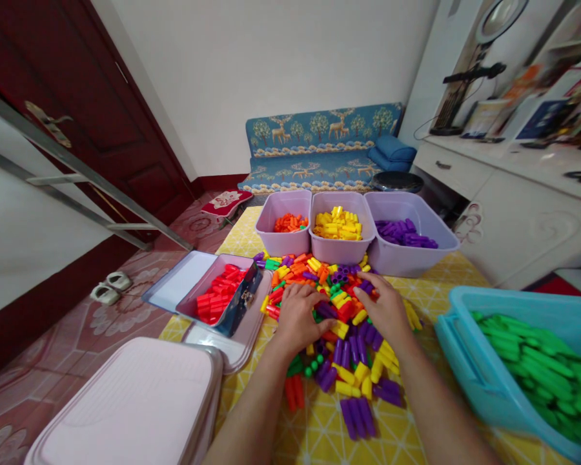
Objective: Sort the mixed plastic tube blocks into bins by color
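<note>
Table (319, 442): yellow cloth shows between the loose pile and the teal bin (489, 394) at right, leaving a strip of room. Three lilac bins (341, 252) line the far side. Mixed plastic pieces (356, 349) lie between the bins and the near edge. Left hand (300, 316) and right hand (385, 309) touch them, thumbs apart from fingers.

Behind the blue patterned sofa (314, 169), white wall (281, 58) with dark red skirting (223, 183); left of the sofa, red door (101, 97) and pinkish floor tiles (145, 303); right of it, white drawer cabinet (523, 213).
</note>
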Available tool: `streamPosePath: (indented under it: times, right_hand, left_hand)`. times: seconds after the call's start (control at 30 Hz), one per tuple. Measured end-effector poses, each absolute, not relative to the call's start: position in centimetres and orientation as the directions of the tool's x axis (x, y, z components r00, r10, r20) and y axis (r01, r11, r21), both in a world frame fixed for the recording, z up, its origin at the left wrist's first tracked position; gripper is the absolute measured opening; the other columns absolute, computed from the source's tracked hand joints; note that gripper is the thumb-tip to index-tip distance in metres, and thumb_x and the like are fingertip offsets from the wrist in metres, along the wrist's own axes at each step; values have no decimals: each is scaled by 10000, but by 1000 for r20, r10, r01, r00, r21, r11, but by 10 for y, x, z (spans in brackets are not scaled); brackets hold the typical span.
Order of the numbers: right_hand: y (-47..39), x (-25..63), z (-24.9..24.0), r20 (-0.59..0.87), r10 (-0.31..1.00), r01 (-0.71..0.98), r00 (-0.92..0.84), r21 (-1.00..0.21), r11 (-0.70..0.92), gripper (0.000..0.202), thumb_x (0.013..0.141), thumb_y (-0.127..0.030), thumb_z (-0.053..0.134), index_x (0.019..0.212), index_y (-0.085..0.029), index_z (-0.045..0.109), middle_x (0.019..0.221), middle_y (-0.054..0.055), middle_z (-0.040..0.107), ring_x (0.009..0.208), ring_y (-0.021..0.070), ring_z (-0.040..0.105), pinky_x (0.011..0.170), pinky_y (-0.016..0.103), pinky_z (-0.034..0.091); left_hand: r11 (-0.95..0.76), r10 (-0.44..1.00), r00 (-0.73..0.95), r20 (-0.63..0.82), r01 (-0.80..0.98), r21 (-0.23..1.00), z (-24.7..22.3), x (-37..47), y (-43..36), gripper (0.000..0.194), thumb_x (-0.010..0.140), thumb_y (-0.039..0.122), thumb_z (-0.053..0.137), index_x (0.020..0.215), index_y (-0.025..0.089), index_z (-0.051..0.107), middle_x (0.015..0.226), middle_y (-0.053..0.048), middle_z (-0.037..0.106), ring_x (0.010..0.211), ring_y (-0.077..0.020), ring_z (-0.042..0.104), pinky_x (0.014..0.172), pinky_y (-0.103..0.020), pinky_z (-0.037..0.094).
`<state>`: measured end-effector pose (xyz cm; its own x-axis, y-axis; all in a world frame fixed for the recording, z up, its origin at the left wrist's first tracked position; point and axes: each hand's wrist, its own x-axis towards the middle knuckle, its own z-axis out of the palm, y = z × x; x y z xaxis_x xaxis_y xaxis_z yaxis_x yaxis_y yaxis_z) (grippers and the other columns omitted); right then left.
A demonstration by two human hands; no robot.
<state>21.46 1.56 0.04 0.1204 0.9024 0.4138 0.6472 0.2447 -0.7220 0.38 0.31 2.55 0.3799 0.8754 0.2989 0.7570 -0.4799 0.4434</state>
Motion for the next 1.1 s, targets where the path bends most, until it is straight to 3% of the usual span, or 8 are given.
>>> streamPosePath:
  times: [0.13, 0.27, 0.5, 0.63, 0.73, 0.87, 1.0, 1.1]
  right_hand:
    - [17, 198, 3, 453, 886, 756, -101, -544, 364, 381, 876, -340, 538, 1240, -260, 612, 1317, 97, 569, 1249, 283, 468, 1057, 515, 351]
    - [13, 183, 2, 365, 919, 823, -150, -470, 321, 296, 880, -378, 545, 1140, -328, 677, 1415, 68, 483, 1267, 339, 435, 990, 581, 367]
    - [8, 173, 4, 406, 904, 493, -134, -764, 417, 138, 848, -251, 571, 919, -224, 685, 1102, 71, 646, 1051, 215, 602, 947, 401, 453]
    - [5, 166, 9, 329, 940, 386, -91, -858, 338, 71, 811, -221, 574, 867, -200, 612, 819, 14, 667, 775, 170, 643, 762, 321, 508]
    - [3, 166, 14, 344, 936, 395, -71, -852, 343, 84, 815, -234, 562, 872, -198, 611, 833, 19, 674, 795, 171, 641, 767, 309, 500]
    - [0, 180, 29, 341, 939, 509, -45, -801, 315, 120, 813, -256, 574, 900, -203, 638, 894, 33, 697, 834, 184, 644, 798, 317, 485]
    - [-6, 196, 44, 150, 978, 685, -143, -698, 207, 111, 787, -258, 607, 867, -224, 676, 802, 13, 708, 730, 191, 643, 708, 314, 480]
    - [-11, 192, 45, 127, 968, 769, -217, -588, 250, 215, 750, -173, 623, 942, -236, 695, 934, 25, 717, 884, 212, 639, 802, 331, 468]
  left_hand:
    - [-473, 876, 355, 326, 763, 441, 23, 6, 2, 337, 704, 436, 738, 992, 267, 697, 1001, -60, 646, 1028, -282, 532, 960, -457, 356]
    - [-472, 875, 335, 348, 750, 464, 20, 7, 3, 345, 704, 415, 738, 1004, 255, 680, 1024, -58, 638, 1036, -277, 539, 977, -461, 354]
    - [-464, 876, 286, 388, 720, 516, 15, 7, 5, 730, 701, 369, 735, 1355, 229, 442, 1321, -109, 538, 1228, -296, 474, 1058, -479, 324]
    - [-477, 872, 301, 386, 700, 532, 13, 6, 7, 455, 776, 317, 676, 1214, 245, 578, 1200, -69, 638, 1139, -270, 543, 1039, -459, 333]
    - [-479, 871, 278, 405, 662, 576, 11, 5, 8, 267, 818, 269, 642, 1084, 247, 640, 1118, -35, 681, 1075, -239, 582, 1021, -430, 343]
    - [-444, 886, 174, 430, 586, 678, 11, 5, 9, 219, 848, 281, 613, 1059, 225, 626, 1060, -33, 694, 1029, -219, 601, 988, -394, 376]
    - [-394, 910, 108, 400, 527, 753, 12, 4, 9, 189, 905, 336, 526, 1008, 214, 628, 1001, -39, 690, 982, -213, 604, 919, -356, 419]
    - [-376, 920, 89, 383, 482, 791, 12, 2, 10, 206, 914, 348, 505, 1010, 210, 625, 1000, -43, 685, 983, -213, 606, 891, -332, 432]
